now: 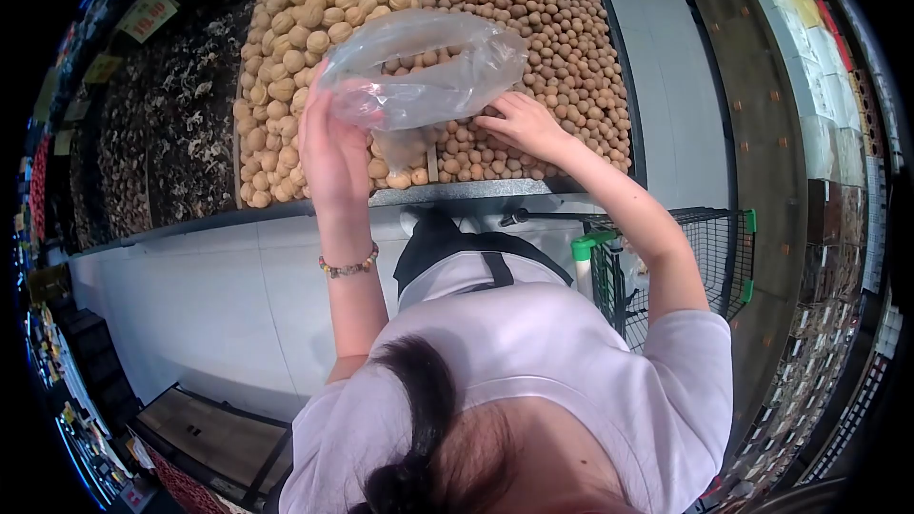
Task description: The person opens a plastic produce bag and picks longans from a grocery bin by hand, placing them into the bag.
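My left hand point(335, 128) is closed on the left side of a clear plastic bag point(424, 105), whose mouth is spread wide. The bag's lower part hangs over the bin's front, and walnuts show around it; I cannot tell whether any are inside. My right hand point(522, 126) lies palm down over small round brown dried fruits that look like longans point(562, 67), its fingers stretched beside the bag's right edge. Some of its fingertips are hard to make out. Pale walnuts point(286, 48) fill the compartment to the left of the longans.
A metal front edge point(476, 190) borders the bin, with a divider between walnuts and longans. Dark dried goods point(190, 124) lie further left, under price signs point(148, 15). A green-trimmed shopping cart point(709, 257) stands at my right. A low dark stand point(214, 438) is behind me at left.
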### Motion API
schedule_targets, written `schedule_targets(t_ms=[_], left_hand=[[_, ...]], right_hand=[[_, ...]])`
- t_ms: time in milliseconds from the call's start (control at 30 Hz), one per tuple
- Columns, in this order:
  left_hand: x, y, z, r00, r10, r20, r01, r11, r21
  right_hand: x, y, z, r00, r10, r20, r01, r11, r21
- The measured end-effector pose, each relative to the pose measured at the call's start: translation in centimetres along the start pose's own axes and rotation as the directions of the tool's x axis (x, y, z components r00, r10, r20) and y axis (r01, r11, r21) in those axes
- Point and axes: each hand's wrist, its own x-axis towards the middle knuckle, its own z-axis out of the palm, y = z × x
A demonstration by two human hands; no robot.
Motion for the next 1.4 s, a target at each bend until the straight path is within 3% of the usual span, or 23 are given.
schedule_targets(t_ms=[100, 333, 467, 600, 633, 767, 800, 900, 1400], left_hand=[[0.7, -0.4, -0.4, 1.000, -0.006, 0.017, 0.006, 1.000, -0.012], [2.2, -0.6, -0.7, 0.999, -0.028, 0.024, 0.029, 0.998, -0.059], [2.6, -0.4, -0.2, 0.999, -0.030, -0.017, 0.030, 0.999, -0.022], [2.8, -0.4, -0.6, 0.999, -0.045, -0.002, 0.045, 0.999, -0.031], [2.8, -0.4, -0.6, 0.999, -0.049, 0.001, 0.049, 0.998, -0.036], [2.8, -0.4, -0.2, 0.999, -0.032, -0.022, 0.031, 0.998, -0.050], [2.8, -0.4, 0.0, 0.999, -0.034, -0.024, 0.033, 0.998, -0.044], [3.2, -0.6, -0.4, 0.998, -0.058, -0.022, 0.057, 0.998, -0.040], [2.4, -0.5, -0.1, 0.999, -0.047, 0.015, 0.047, 0.999, -0.026]], right_hand=[[-0.1, 1.0, -0.2, 0.994, 0.103, 0.044, -0.103, 0.995, -0.001], [0.8, 3.8, 0.0, 0.968, 0.223, -0.114, -0.226, 0.974, -0.017], [1.3, 4.4, -0.5, 0.911, 0.346, -0.227, -0.350, 0.936, 0.021], [0.8, 0.7, -4.4, 0.818, 0.511, -0.264, -0.506, 0.857, 0.093], [-0.6, -0.2, -4.5, 0.823, 0.514, -0.243, -0.501, 0.858, 0.116], [-5.8, -5.0, -3.5, 0.860, 0.507, -0.061, -0.510, 0.846, -0.158], [-7.3, -5.3, -2.7, 0.839, 0.544, 0.024, -0.538, 0.834, -0.123], [-8.6, -5.1, -1.3, 0.841, 0.536, 0.070, -0.522, 0.839, -0.153], [-4.6, -1.2, -0.3, 0.928, 0.360, -0.098, -0.372, 0.912, -0.174]])
